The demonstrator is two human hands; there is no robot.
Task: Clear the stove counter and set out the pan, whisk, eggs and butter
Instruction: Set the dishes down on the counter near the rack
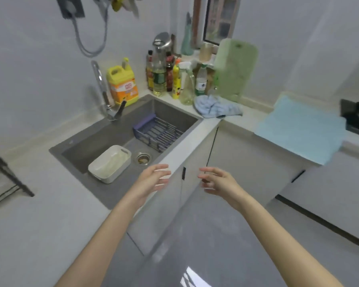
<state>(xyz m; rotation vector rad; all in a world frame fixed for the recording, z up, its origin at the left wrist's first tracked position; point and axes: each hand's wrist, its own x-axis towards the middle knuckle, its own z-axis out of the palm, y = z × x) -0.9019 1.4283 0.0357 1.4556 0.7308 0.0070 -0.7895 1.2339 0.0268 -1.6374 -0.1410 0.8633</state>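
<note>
Currently, stove counter (pixel 263 119): seen at right of frame, partly covered by a light blue mat (pixel 298 129), likely laid to protect the surface.
Stove (pixel 356 117): only its dark edge is shown at the far right.
Pan, whisk, eggs, butter: none is seen in view.
Blue cloth (pixel 216 106): left bunched by the corner, probably to be cleared.
Left hand (pixel 153 179): held empty, fingers spread, at lower centre.
Right hand (pixel 218 181): likewise empty and spread, facing the left.
Sink (pixel 104 129): a white tub (pixel 110 163) is kept inside.
</note>
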